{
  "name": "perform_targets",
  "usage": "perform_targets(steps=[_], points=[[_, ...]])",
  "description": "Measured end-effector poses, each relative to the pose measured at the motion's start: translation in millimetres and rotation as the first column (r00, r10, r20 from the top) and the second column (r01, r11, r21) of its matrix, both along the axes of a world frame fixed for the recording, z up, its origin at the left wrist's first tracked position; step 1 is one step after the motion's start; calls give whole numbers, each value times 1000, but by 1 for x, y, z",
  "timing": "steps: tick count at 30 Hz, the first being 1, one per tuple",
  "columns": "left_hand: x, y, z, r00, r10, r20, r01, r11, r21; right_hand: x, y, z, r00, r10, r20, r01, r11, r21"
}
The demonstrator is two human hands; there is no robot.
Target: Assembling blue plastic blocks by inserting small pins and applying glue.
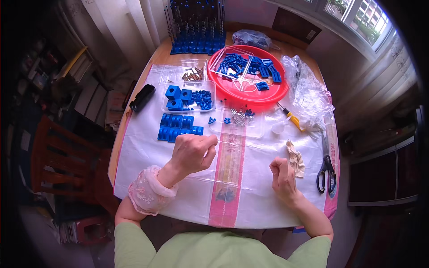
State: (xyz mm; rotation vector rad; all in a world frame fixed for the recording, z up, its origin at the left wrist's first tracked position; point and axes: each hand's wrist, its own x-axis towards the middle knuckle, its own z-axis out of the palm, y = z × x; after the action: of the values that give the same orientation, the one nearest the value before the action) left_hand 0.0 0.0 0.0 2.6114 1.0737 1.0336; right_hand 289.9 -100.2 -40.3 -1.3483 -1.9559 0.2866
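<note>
My left hand [191, 152], with a pink lace cuff [152, 191] around its wrist, is closed in a loose fist above the white table cover. No thing shows in its fingers. Just beyond it lie rows of blue curved plastic parts [177, 127]. My right hand [284, 181] is also closed, its fingers curled and nothing visible in them. Beside it lies a crumpled beige cloth or glove [295, 161]. Between and beyond the hands, a shallow clear tray [257, 130] holds small metal nuts [241, 117], with small blue pieces [227, 121] near them.
A clear box [212, 107] holds blue cubes; another holds brass-coloured screws [193, 74]. A red basin [250, 97] with blue parts stands behind. At right are a yellow-handled screwdriver [295, 120], black scissors [328, 172] and plastic bags [308, 91]. A black case [143, 97] lies left.
</note>
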Motion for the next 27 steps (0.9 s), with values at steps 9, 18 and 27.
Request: perform_targets(steps=[9, 18, 27], points=[[-5, 9, -8, 962, 147, 229, -119, 984, -134, -1, 7, 16, 998, 59, -15, -59, 998, 17], [-20, 24, -15, 977, -122, 177, 115, 992, 47, 0, 9, 17, 998, 34, -49, -34, 999, -6], [-21, 12, -11, 990, -52, 128, 58, 997, -42, 4, 9, 19, 999, -20, 47, 24, 995, -94]])
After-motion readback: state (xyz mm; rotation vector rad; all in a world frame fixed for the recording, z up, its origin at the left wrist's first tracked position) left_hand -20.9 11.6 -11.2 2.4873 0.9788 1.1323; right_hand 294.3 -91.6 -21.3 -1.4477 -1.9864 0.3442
